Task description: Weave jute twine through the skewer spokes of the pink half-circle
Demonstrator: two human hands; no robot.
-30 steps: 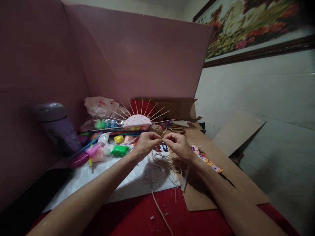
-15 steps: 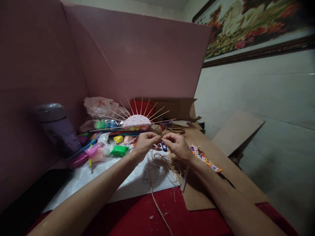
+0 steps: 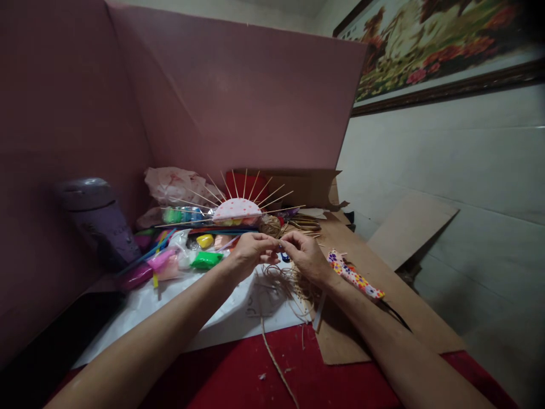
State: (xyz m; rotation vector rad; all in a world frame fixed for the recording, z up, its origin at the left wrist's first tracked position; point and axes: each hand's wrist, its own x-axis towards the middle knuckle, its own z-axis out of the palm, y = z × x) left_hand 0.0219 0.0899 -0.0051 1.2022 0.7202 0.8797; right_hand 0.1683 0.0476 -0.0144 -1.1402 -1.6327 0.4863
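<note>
We note both bare hands meeting above the table. Left hand (image 3: 254, 250): thumb and forefinger pinched closed. Right hand (image 3: 307, 255): likewise, tips touching or nearly so. What sits between them is too small for us to tell. Tangled twine (image 3: 300, 283) lies just below, across white paper (image 3: 238, 319) and cardboard (image 3: 338, 347); one strand trails over the red cloth (image 3: 238, 369). A blue loop (image 3: 285, 257) shows under the fingertips.

Writing: the purple bottle (image 3: 97, 221) bears pale lettering, too blurred for us to read. We see faint marks on the paper, also illegible. Beyond the hands, a dotted half-circle (image 3: 237, 210) carries fanned sticks, with a twine ball (image 3: 270, 225) beside it.
</note>
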